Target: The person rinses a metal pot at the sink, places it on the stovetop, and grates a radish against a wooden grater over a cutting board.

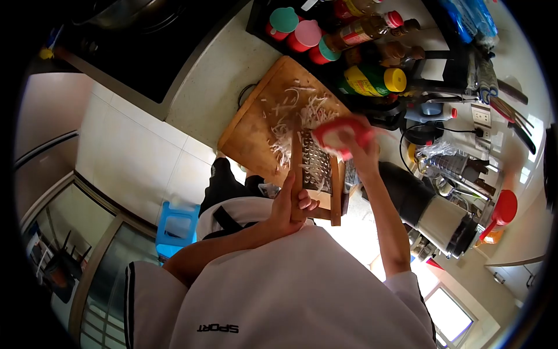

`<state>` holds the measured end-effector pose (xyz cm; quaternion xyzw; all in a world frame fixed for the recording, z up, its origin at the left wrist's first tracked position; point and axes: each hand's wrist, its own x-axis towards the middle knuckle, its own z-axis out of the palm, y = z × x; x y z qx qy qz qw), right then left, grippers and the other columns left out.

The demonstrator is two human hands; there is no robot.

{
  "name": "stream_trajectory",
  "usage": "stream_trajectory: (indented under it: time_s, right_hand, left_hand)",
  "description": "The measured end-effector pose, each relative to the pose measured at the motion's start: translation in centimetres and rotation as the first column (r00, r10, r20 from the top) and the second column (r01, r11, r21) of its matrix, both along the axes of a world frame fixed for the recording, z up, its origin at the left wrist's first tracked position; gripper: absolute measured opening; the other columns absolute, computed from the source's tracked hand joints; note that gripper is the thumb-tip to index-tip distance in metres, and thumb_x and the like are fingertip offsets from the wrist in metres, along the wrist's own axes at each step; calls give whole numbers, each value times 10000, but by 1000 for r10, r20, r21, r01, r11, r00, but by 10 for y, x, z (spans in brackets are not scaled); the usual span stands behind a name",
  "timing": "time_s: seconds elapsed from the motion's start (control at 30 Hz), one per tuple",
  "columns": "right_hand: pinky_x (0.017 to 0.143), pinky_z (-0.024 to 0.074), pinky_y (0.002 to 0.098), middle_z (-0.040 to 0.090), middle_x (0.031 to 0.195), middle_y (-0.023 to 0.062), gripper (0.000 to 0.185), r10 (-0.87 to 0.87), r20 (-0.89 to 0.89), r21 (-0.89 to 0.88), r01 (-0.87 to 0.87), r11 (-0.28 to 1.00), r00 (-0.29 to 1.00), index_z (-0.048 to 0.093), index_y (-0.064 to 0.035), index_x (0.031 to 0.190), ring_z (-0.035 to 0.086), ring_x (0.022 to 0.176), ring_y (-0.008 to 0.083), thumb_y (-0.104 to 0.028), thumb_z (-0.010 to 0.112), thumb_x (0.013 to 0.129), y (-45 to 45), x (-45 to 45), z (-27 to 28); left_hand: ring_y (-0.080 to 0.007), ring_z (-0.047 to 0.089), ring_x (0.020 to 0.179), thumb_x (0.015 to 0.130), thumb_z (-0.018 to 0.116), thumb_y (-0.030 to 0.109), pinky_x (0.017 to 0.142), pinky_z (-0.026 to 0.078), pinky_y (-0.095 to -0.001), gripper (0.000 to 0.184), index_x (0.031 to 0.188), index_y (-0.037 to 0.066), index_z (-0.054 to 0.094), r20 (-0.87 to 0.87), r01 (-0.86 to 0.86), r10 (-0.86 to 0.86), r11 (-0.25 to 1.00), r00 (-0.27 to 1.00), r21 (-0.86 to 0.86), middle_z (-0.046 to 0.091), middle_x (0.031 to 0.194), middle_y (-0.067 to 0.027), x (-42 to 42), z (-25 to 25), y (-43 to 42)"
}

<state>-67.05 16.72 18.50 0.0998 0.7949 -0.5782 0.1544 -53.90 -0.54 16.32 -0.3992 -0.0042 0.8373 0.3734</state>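
Note:
My left hand [292,202] is wrapped round the wooden side of a grater [316,160], near its lower end. The grater's far end rests over a wooden cutting board [247,129]. Above the metal grating face, my right hand [361,150] holds a red and white object [343,135], blurred by motion; its exact kind cannot be told. Thin pale shreds [282,131] lie scattered on the board beside and beyond the grater, and some cling to the metal.
A black stove [133,52] is at the upper left. Sauce bottles [372,80] and lidded jars [304,35] stand beyond the board. A blue stool [176,228] is on the floor at left. A black and silver appliance [433,212] stands at right.

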Motion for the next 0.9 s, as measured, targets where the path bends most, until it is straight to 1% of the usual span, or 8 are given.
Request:
stream_trajectory:
  time_s: [0.13, 0.27, 0.37, 0.47, 0.57, 0.67, 0.77, 0.9]
  right_hand:
    - [901, 465, 338, 607, 1111, 136, 430, 257, -193, 135, -234, 963, 947, 541, -9, 1133, 588, 1032, 220, -68, 675, 728, -11, 55, 63]
    - [846, 478, 323, 619, 1069, 126, 409, 101, -260, 367, 1, 930, 960, 539, -4, 1127, 599, 986, 206, -113, 670, 755, -13, 41, -5]
    - [792, 486, 309, 639, 1001, 97, 415, -61, -54, 249, 72, 966, 997, 543, -5, 1129, 610, 932, 185, -148, 690, 768, -3, -3, -58]
    - [783, 491, 305, 643, 1013, 85, 406, -127, -39, -2, 127, 992, 991, 546, -5, 1129, 614, 912, 176, -135, 693, 774, 7, -10, -55]
    - [826, 487, 304, 632, 1039, 84, 385, -210, 103, -183, 226, 957, 972, 546, -1, 1125, 602, 935, 182, -96, 683, 778, 1, 30, 25]
    - [846, 483, 308, 627, 1044, 94, 399, 198, -229, 106, -178, 978, 953, 541, 0, 1142, 601, 937, 198, -85, 679, 777, 3, 65, 47]
    - [844, 478, 287, 601, 1126, 102, 354, 136, -261, 314, -50, 948, 956, 522, 8, 1154, 606, 953, 187, -76, 627, 826, -8, 45, 2]
    - [787, 501, 299, 641, 1013, 103, 417, -27, -25, 253, 32, 967, 999, 573, -11, 1097, 618, 877, 194, -189, 730, 755, 9, -11, -58]
  left_hand:
    - [-214, 435, 637, 881, 427, 637, 918, 382, -335, 593, 559, 142, 367, 14, 10, -9, 998, 1000, -58, 357, 485, -16, 1, -1, 4]
    - [-207, 427, 607, 882, 430, 632, 924, 388, -355, 590, 562, 140, 369, 7, 1, -1, 998, 1000, -62, 349, 482, -16, 4, -2, 7]
    - [-142, 342, 488, 900, 542, 495, 717, 431, -341, 436, 745, 112, 403, 100, -91, 91, 996, 991, -10, 357, 578, -3, 0, 4, 3]
    - [-204, 422, 610, 894, 413, 624, 920, 388, -353, 590, 563, 137, 374, -7, 11, -12, 1000, 1000, -16, 341, 483, -14, 0, -8, 1]
    - [-203, 423, 622, 898, 405, 622, 911, 387, -342, 590, 563, 138, 373, -38, 19, -19, 1000, 999, 0, 346, 484, -17, -2, -3, -3]
    - [-204, 426, 632, 897, 407, 624, 895, 388, -333, 591, 563, 138, 376, 26, 41, -39, 998, 999, -51, 357, 485, -22, -4, 2, 0]
    - [-205, 428, 639, 896, 407, 625, 883, 388, -325, 592, 562, 138, 380, 43, 43, -41, 998, 998, -41, 363, 483, -27, -3, 2, 1]
    - [-211, 432, 641, 894, 415, 624, 884, 389, -321, 593, 559, 136, 381, 12, 29, -29, 1000, 999, 6, 362, 480, -26, -2, -2, -1]
